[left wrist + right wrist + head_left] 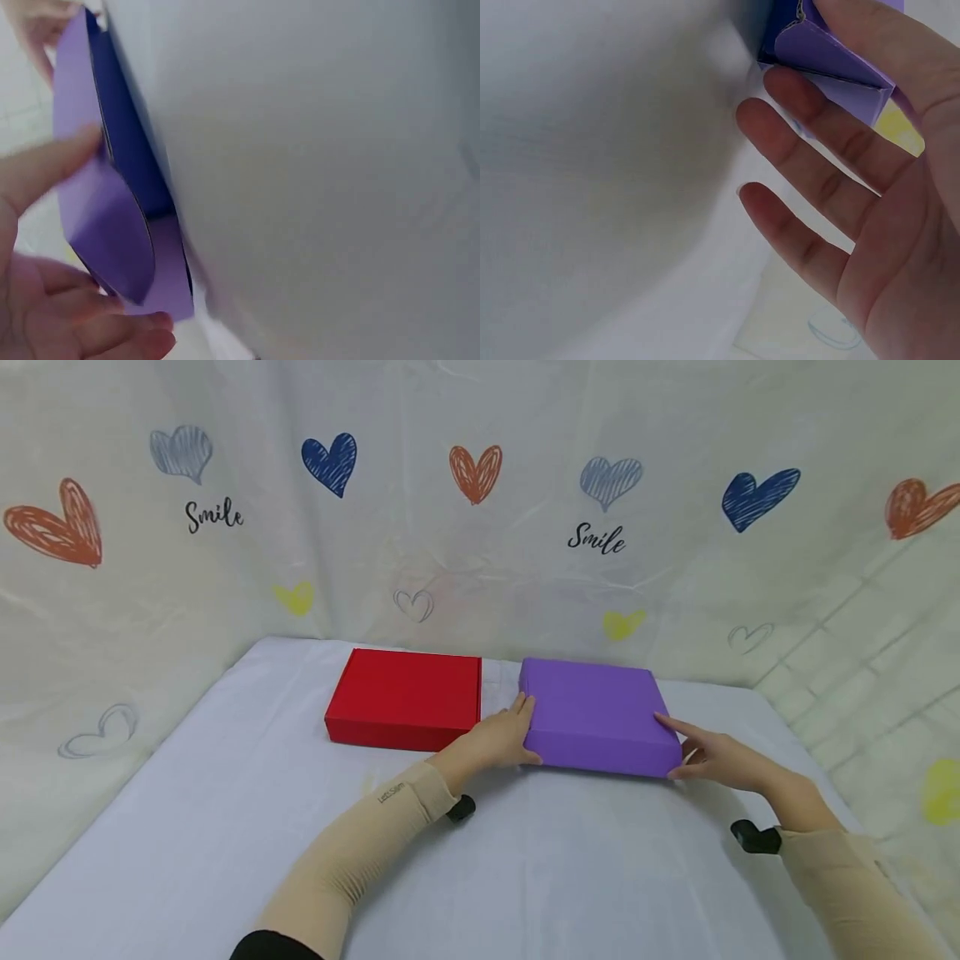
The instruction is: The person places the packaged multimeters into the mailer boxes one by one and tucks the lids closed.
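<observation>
A purple cardboard box (596, 714) lies on the white-covered table, right of the middle. My left hand (504, 735) holds its left front corner, fingers along the side and thumb at the front. In the left wrist view the left thumb (64, 161) lies on the front flap (112, 225), and a dark blue inside (127, 127) shows through a gap beneath it. My right hand (716, 758) grips the right front corner between thumb and index finger. The right wrist view shows the other fingers (802, 232) loosely extended, off the box; the index finger is hidden there.
A shut red box (408, 697) lies just left of the purple one, close to my left hand. The white cloth (525, 860) covers the table. Behind hangs a pale curtain (525, 585) printed with hearts and "Smile".
</observation>
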The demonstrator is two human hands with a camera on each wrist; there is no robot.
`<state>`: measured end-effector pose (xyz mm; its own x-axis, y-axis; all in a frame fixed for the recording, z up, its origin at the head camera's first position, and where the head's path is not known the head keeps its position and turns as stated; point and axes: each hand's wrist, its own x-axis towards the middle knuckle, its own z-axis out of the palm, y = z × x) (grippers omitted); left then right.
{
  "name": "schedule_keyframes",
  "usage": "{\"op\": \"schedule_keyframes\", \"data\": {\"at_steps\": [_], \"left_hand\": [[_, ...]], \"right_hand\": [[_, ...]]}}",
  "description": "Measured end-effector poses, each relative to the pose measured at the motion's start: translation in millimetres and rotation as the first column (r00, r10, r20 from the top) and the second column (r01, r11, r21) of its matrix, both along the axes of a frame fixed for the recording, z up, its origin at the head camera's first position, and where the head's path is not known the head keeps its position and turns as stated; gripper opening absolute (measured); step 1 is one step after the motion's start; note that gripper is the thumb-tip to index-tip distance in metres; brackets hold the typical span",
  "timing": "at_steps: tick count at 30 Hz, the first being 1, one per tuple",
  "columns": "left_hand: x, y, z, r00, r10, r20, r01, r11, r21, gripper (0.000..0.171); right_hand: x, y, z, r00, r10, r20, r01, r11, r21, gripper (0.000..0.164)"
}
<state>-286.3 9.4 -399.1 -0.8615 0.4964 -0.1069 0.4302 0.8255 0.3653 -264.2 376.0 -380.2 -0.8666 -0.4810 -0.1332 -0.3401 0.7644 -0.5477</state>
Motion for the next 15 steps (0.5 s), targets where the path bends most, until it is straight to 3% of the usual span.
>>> {"op": "schedule_keyframes", "data": {"at_steps": [8,15], "left_hand": [[14.6,-3.5,8.0,0.997,0.081,0.005,-0.082,0.996,0.045,0.089],[15.8,-9.5,5.1,0.998,0.062,-0.004,-0.062,0.998,0.006,0.084]], "right_hand": [[0.0,3.8,-2.8,1.0,-0.004,-0.003,0.004,1.0,-0.01,0.094],[-1.4,5.6,-6.3,1.0,-0.006,0.004,0.006,1.0,-0.017,0.094]]}}
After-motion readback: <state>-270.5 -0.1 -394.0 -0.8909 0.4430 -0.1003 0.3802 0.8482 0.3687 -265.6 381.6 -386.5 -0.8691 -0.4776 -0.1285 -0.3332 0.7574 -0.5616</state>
